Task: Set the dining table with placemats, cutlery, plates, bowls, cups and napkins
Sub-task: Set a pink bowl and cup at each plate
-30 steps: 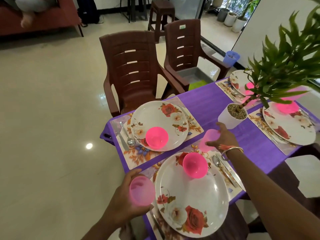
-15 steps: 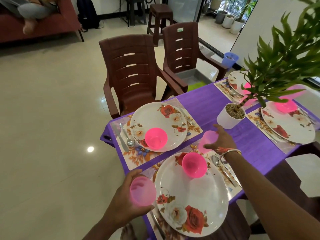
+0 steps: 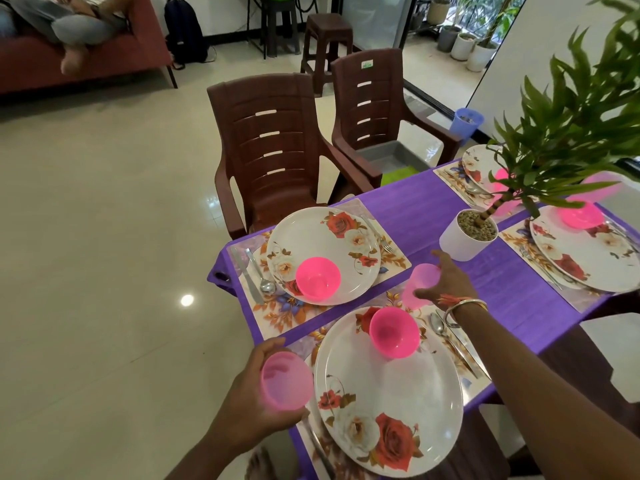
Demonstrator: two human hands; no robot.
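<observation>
My left hand (image 3: 242,403) grips a pink cup (image 3: 285,381) just off the table's near-left corner, beside the near plate (image 3: 391,400). My right hand (image 3: 446,282) holds a paler pink cup (image 3: 419,285) upright above the top right of the near placemat (image 3: 460,355); I cannot tell if it touches down. The near plate carries a pink bowl (image 3: 394,332). The far plate (image 3: 323,254) on its own placemat (image 3: 280,313) holds another pink bowl (image 3: 318,278). A spoon (image 3: 259,271) and a knife (image 3: 246,275) lie left of the far plate.
A white potted plant (image 3: 467,235) stands on the purple tablecloth (image 3: 415,209) just beyond my right hand. Two more place settings (image 3: 585,251) lie at the right. Two brown plastic chairs (image 3: 273,150) face the table's far side. A person sits on a sofa (image 3: 69,32) far left.
My right hand with the paler cup has shifted slightly on the near placemat. My left hand keeps its cup near the table corner. The view has tilted a little.
</observation>
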